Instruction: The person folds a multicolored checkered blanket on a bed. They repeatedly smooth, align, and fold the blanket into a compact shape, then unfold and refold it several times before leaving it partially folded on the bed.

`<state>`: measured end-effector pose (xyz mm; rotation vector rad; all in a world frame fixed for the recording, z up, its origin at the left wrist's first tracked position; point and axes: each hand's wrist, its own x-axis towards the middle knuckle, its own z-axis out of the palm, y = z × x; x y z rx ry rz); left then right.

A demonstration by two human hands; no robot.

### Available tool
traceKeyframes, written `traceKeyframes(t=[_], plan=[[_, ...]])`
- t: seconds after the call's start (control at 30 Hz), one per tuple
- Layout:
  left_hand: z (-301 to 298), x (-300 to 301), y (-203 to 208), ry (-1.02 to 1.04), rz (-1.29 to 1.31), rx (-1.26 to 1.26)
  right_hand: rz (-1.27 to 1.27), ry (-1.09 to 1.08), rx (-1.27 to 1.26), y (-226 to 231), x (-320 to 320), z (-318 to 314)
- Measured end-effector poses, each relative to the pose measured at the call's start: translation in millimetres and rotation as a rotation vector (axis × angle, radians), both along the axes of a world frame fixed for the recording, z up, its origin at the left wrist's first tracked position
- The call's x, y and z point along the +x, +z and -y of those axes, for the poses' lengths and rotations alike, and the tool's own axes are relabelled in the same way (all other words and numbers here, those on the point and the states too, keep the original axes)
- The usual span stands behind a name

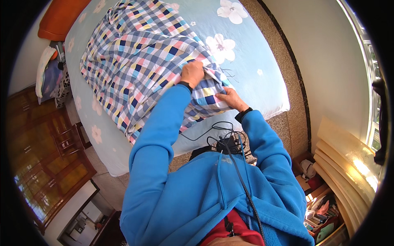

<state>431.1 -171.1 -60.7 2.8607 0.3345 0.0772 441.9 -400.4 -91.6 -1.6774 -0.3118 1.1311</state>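
A checked quilt cover (135,61) in blue, white, yellow and pink lies crumpled over a bed covered by a pale blue sheet (262,86) with white flowers. My left hand (192,74) is closed on a gathered fold near the cover's right side. To its right and a little nearer me, my right hand (232,99) pinches the cover's near right corner, thumb on top and fingers partly hidden beneath. Between the two hands the fabric bunches into folds. Whatever lies inside or under the cover is hidden.
Dark cables (223,133) hang in front of my body at the bed's near edge. A wall and window stand on the right, above tan boards (344,168) and a drawer of small items (324,213). Wooden cabinets (53,151) line the left; an orange object (61,18) is at the far left.
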Motion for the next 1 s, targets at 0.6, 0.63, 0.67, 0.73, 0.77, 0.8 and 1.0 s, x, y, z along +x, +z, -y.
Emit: traceKeyframes(t=[0.6,0.63,0.67,0.73,0.77,0.8,1.0], plan=[[-113,24,37,0.374,-0.144,-0.05,0.103,0.179,0.114,41,-62,90],[-105,14,36,0.298,-0.038,-0.07,0.071,0.155,0.037,32,-61,94],[-96,4,37,0.239,0.009,-0.098,0.033,0.129,-0.094,24,-60,97],[-69,-25,39,0.112,0.385,0.046,0.01,0.111,-0.13,9,-58,99],[-54,-42,42,0.061,0.469,0.097,0.01,0.119,-0.173,3,-57,100],[-40,-65,43,0.026,0.522,0.142,-0.016,0.122,-0.228,-1,-57,100],[-6,-246,24,0.224,0.306,-0.194,0.051,0.173,-0.263,-6,-43,86]])
